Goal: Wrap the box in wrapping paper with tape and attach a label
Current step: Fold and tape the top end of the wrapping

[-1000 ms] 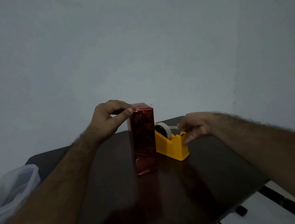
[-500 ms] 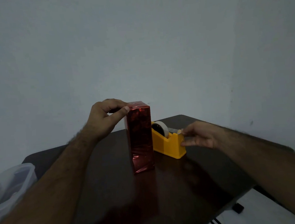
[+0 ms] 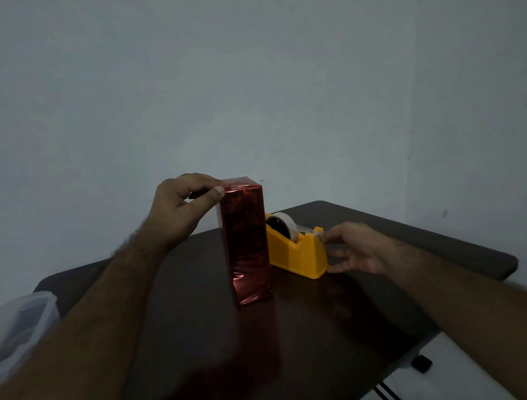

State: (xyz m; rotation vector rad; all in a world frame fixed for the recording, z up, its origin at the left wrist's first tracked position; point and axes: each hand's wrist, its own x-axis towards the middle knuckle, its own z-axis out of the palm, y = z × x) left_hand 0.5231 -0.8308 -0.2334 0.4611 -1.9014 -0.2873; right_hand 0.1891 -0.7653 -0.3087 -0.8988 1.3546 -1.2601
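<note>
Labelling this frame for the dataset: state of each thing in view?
Tall box in shiny red wrapping paper: upright on table, top held.
Yellow tape dispenser: roll loaded.
Left hand: grips box top.
Right hand: fingers at dispenser's cutter end.
Clear plastic container: at table's left edge.

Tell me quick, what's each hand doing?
Left hand: holds the top of the red wrapped box.
Right hand: fingers at the yellow tape dispenser; grip unclear.
</note>
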